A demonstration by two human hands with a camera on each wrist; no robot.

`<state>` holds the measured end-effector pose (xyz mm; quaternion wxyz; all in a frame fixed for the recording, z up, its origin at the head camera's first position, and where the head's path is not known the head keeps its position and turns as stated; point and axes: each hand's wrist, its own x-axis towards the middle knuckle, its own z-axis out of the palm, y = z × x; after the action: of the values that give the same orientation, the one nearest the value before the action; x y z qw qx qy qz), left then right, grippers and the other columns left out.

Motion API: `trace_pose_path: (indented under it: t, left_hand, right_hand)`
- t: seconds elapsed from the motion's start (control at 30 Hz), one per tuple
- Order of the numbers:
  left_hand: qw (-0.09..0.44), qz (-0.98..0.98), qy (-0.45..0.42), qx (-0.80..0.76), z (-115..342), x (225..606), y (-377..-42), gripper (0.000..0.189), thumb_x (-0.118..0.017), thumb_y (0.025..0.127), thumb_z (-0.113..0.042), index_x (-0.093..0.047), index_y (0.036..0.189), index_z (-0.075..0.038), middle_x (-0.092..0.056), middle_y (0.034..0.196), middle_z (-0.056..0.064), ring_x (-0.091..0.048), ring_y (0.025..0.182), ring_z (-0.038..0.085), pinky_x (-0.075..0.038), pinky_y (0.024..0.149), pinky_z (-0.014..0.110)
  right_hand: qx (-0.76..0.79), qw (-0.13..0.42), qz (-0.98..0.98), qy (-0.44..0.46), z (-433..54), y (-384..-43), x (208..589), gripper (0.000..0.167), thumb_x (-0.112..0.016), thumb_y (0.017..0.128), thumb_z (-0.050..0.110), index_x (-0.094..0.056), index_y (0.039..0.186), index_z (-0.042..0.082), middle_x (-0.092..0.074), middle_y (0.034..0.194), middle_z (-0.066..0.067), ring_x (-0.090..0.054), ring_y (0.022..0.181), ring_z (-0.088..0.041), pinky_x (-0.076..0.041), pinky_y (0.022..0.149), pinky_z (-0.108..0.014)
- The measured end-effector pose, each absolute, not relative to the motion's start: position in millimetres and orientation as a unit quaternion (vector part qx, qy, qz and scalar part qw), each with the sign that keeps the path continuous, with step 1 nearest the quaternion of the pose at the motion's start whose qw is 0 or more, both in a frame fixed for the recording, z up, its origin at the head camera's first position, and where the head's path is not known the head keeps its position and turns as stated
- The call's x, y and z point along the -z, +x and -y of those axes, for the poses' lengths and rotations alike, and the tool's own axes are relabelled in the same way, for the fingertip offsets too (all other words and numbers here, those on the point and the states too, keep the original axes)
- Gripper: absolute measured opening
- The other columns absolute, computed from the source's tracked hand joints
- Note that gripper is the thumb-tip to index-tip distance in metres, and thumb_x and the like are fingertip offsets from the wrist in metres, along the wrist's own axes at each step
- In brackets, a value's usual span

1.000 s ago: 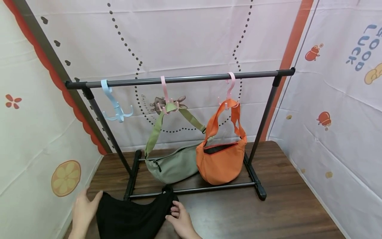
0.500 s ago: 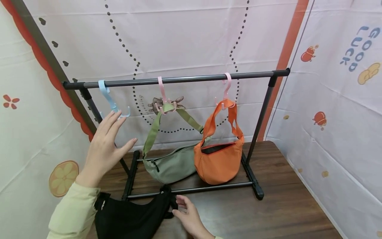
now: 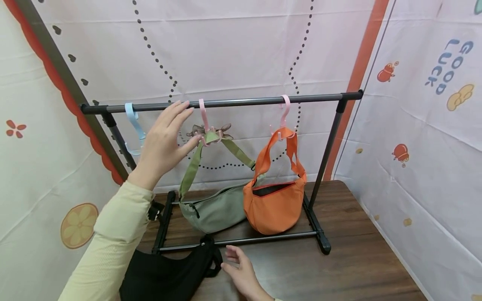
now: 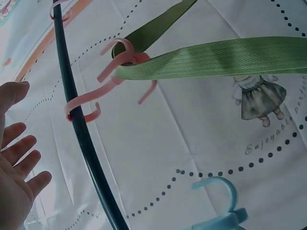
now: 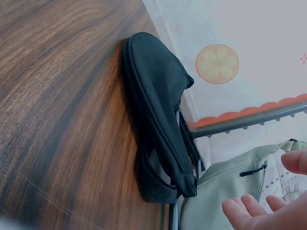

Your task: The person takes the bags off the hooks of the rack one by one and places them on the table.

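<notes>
My left hand [image 3: 162, 142] is raised in front of the rack with its fingers extended and nothing in them. It is nearest to a pink hook [image 3: 203, 115] that holds the strap of a sage-green shoulder bag [image 3: 214, 215]. In the left wrist view, the hand [image 4: 19, 167] is apart from both bar and hook. Low at the front, my right hand [image 3: 244, 269] has loosely bent fingers and holds nothing. Beside it lies a black shoulder bag [image 3: 162, 274] on the table; the right wrist view shows a gap between the hand [image 5: 273, 213] and the bag's strap [image 5: 156, 189].
A black garment rack [image 3: 241, 101] stands on the wooden table [image 3: 361, 251]. From it an orange shoulder bag [image 3: 276, 211], partly unzipped, hangs on another pink hook [image 3: 285, 112]. A blue hook [image 3: 133, 119] with no bag is at the left. Printed cloth [image 3: 241, 50] encloses the sides.
My left hand let go of the black bag, rose past the blue hook and moved right toward the middle pink hook. My right hand came away from the black bag's strap end, slightly rightward.
</notes>
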<state>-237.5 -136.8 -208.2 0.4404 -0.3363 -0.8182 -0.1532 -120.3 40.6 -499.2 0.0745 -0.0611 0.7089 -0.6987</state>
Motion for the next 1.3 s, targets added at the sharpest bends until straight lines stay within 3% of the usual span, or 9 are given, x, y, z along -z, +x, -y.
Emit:
trace_pose_path:
  t: [0.47, 0.77, 0.93, 1.3]
  left_hand:
    - [0.407, 0.844, -0.318, 0.146, 117, 190, -264, 0.040, -0.064, 0.079, 0.002, -0.055, 0.118, 0.006, -0.052, 0.124, 0.018, -0.048, 0.116, 0.031, -0.041, 0.097, 0.038]
    - [0.397, 0.853, -0.305, 0.146, 116, 192, -272, 0.035, -0.059, 0.079, 0.009, -0.058, 0.114, 0.007, -0.056, 0.120, 0.017, -0.050, 0.112, 0.030, -0.046, 0.091, 0.039]
    - [0.399, 0.857, -0.291, 0.148, 112, 186, -276, 0.030, -0.058, 0.083, 0.006, -0.059, 0.112, 0.006, -0.057, 0.118, 0.016, -0.051, 0.111, 0.029, -0.045, 0.091, 0.039]
    - [0.380, 0.865, -0.279, 0.169, 110, 184, -283, 0.023, -0.058, 0.085, 0.004, -0.061, 0.108, 0.005, -0.060, 0.113, 0.014, -0.056, 0.105, 0.030, -0.047, 0.089, 0.037]
  right_hand:
    - [0.687, 0.066, -0.719, -0.078, -41, -120, 501, 0.042, -0.062, 0.082, 0.003, -0.049, 0.121, -0.004, -0.056, 0.109, -0.014, -0.055, 0.097, -0.027, -0.048, 0.080, -0.033]
    - [0.683, 0.067, -0.723, -0.077, -43, -118, 502, 0.041, -0.062, 0.081, 0.002, -0.049, 0.119, -0.007, -0.058, 0.106, -0.016, -0.057, 0.096, -0.032, -0.049, 0.077, -0.029]
    - [0.693, 0.074, -0.714, -0.069, -42, -119, 502, 0.042, -0.061, 0.081, 0.003, -0.049, 0.120, -0.005, -0.057, 0.108, -0.013, -0.056, 0.096, -0.026, -0.048, 0.078, -0.027]
    - [0.700, 0.109, -0.704, -0.055, -41, -126, 504, 0.040, -0.060, 0.084, 0.005, -0.049, 0.121, -0.006, -0.058, 0.106, -0.011, -0.056, 0.097, -0.030, -0.048, 0.077, -0.033]
